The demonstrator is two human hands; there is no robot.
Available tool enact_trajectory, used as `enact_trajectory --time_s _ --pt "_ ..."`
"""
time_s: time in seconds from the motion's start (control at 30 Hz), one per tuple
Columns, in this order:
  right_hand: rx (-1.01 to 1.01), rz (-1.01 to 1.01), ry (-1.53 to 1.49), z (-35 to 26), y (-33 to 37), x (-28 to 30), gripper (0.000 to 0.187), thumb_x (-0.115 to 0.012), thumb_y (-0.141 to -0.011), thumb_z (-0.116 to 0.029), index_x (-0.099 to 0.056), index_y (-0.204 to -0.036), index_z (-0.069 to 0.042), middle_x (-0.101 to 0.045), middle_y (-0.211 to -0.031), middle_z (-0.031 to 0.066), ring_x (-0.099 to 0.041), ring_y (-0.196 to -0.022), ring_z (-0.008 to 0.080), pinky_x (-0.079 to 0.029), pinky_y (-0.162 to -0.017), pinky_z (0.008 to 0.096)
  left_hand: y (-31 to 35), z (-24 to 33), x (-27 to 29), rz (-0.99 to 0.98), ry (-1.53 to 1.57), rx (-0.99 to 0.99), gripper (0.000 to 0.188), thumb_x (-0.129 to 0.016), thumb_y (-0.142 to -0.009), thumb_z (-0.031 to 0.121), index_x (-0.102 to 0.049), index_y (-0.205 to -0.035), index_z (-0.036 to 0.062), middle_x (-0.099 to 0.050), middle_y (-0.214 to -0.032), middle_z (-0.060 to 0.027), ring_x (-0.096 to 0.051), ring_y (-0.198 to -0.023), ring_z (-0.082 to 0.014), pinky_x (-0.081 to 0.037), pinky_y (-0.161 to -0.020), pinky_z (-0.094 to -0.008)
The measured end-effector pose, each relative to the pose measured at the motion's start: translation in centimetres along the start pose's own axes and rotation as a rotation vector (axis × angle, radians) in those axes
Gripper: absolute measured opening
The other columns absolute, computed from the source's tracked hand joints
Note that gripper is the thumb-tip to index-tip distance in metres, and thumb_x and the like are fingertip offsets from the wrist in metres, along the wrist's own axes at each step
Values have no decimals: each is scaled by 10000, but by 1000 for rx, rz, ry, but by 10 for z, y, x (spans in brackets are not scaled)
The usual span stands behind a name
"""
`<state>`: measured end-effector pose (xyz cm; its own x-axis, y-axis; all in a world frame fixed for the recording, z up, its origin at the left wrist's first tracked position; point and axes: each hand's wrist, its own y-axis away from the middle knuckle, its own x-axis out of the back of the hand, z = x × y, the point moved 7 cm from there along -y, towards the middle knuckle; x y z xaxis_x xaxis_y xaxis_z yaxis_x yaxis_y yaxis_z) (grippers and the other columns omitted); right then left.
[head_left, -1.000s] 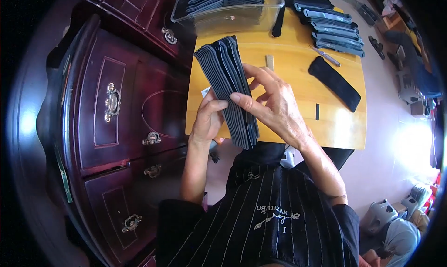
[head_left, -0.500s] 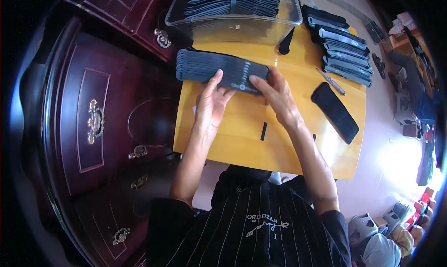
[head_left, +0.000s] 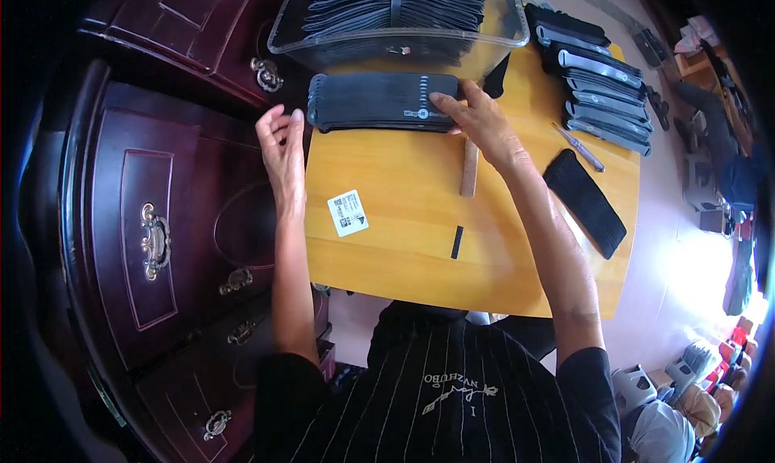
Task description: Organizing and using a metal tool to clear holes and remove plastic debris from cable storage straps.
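Note:
A stack of flat dark-grey straps point(head_left: 367, 100) with rounded ends lies on the yellow table, just in front of the clear bin. My right hand point(head_left: 484, 125) grips its right end, thumb on top and fingers around the far edge. Past the stack's left end, my left hand point(head_left: 281, 144) is raised over the table's left edge, holding nothing, its fingers curved and apart. Below the stack are a brown strip point(head_left: 469, 168), a white printed label point(head_left: 349, 213) and a short black strip point(head_left: 458, 243).
The clear plastic bin point(head_left: 395, 39) holds many similar straps. Strap bundles point(head_left: 605, 92) line the table's right side, near a slim tool with a clear handle point(head_left: 581, 150) and a black padded strip point(head_left: 585, 205). A dark wooden cabinet point(head_left: 153, 213) stands close on the left.
My left hand has let go of the strap stack and moved left. The stack now rests flatter and farther back, with my right hand still on it. The label and brown strip have come into view.

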<state>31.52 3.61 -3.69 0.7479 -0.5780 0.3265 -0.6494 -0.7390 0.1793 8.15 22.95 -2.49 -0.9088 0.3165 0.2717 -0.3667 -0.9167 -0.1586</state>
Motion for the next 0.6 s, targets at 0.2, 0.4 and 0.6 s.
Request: enact_trajectory --time_s 0.2,0.4,0.6 --pt "166 109 364 -14 -5 2 516 -679 -842 -415 -587 -974 75 -647 -911 282 -652 -895 380 -511 -797 433 -23 2 -44 -219 22 5 468 -658 -905 302 -517 -1263 37 -569 -1188 -96 -515 -1114 -156 -393 -969 -290" --pt "181 472 380 -57 50 69 466 -750 -797 -314 -525 -1028 22 -599 -952 205 -617 -840 405 -512 -769 440 -23 -2 -40 -197 54 -4 557 -686 -888 278 -454 -1341 52 -531 -1233 -120 -509 -1120 -178 -405 -956 -302" --pt "546 529 520 -96 42 93 669 -771 -761 -149 -405 -1319 -105 -379 -1356 255 -526 -1115 441 -513 -873 430 -37 -5 -44 -244 12 62 724 -640 -907 395 -314 -1451 47 -469 -1349 -166 -466 -1216 -235 -372 -1014 -337"
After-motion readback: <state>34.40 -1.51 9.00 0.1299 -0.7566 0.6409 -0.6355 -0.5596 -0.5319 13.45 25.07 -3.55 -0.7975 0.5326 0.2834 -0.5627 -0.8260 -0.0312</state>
